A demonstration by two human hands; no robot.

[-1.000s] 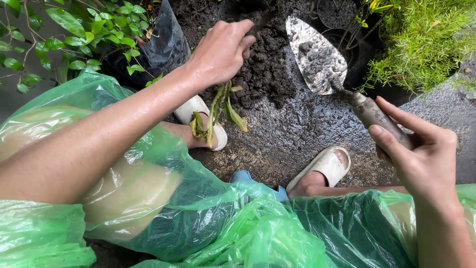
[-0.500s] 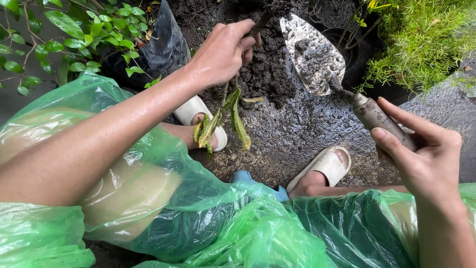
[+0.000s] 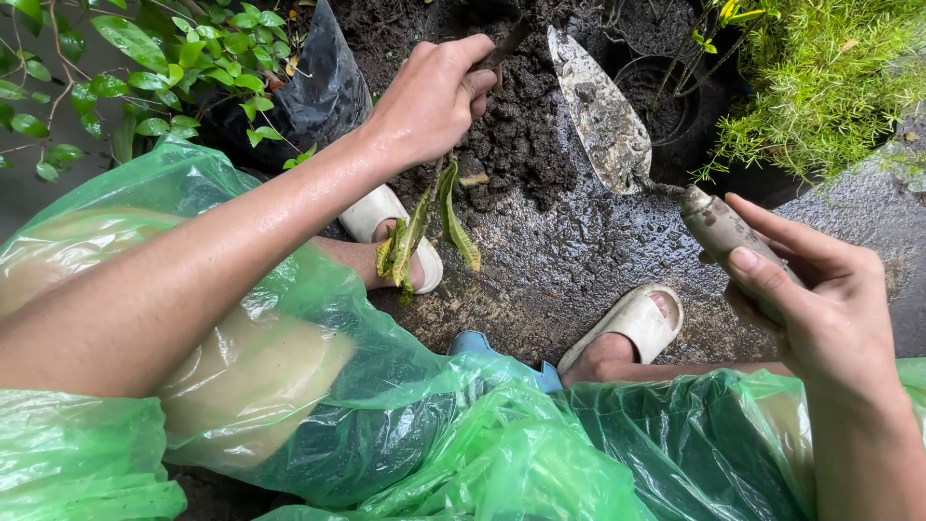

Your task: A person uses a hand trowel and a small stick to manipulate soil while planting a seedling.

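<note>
The left hand (image 3: 429,96) pinches a small plant (image 3: 424,227) by its stem, leaves hanging down over the soil pile (image 3: 521,125); its roots are hidden behind the fingers; the right hand (image 3: 820,309) wraps the muddy handle of a trowel (image 3: 603,111), blade tilted above the soil; both feet in pale sandals (image 3: 632,323) are partly covered by green plastic (image 3: 463,434).

Two hands are showing – left (image 3: 429,96), right (image 3: 820,299). One trowel (image 3: 608,111), one cutting (image 3: 434,227), two slippers (image 3: 632,323) (image 3: 381,217), one soil heap (image 3: 521,125).
</note>
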